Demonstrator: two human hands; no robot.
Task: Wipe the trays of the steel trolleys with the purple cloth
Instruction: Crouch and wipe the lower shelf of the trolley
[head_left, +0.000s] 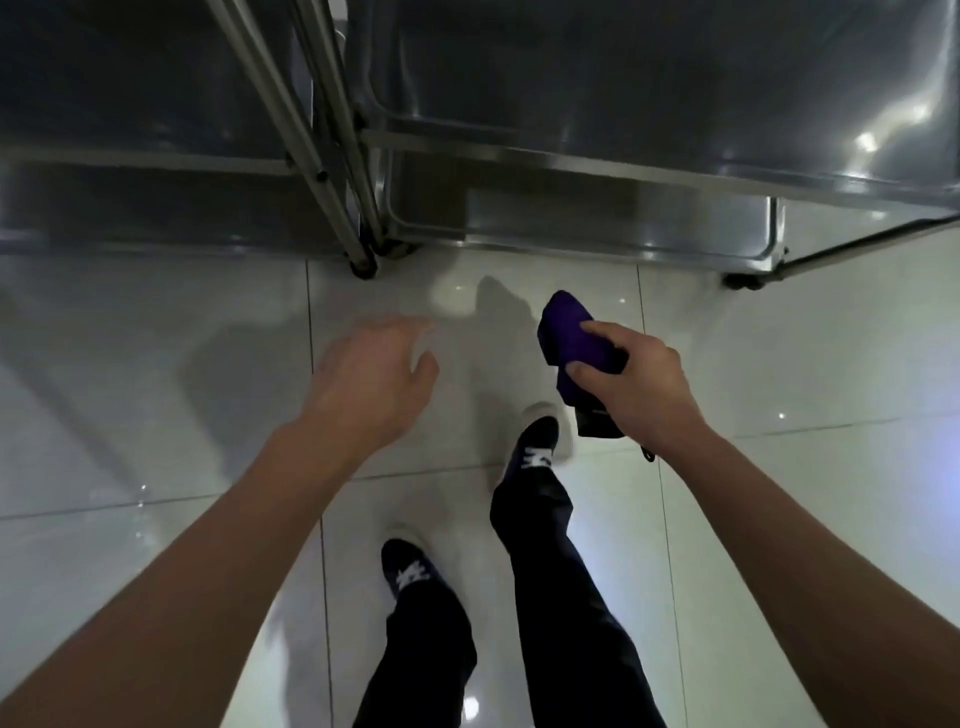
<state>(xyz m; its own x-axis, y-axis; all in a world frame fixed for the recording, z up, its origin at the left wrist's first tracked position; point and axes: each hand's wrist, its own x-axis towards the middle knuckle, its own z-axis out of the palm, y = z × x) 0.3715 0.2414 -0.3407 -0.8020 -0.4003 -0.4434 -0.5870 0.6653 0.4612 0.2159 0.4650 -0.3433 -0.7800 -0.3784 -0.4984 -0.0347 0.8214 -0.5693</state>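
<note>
My left hand (371, 371) is empty, fingers loose, over the floor tiles (156, 364). Right hand (631, 387) grips the purple cloth (571, 332), bunched, short of the right trolley's tray (649, 104). Approach step, I'd say; next, cloth onto the tray's near edge.

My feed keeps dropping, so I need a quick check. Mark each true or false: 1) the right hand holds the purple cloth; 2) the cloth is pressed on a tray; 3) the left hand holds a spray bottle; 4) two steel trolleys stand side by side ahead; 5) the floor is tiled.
1) True: the right hand grips the purple cloth.
2) False: the cloth is held in the air over the floor, short of the tray.
3) False: the left hand is open and holds nothing.
4) True: the left trolley and right trolley stand side by side.
5) True: glossy pale tiles.
</note>
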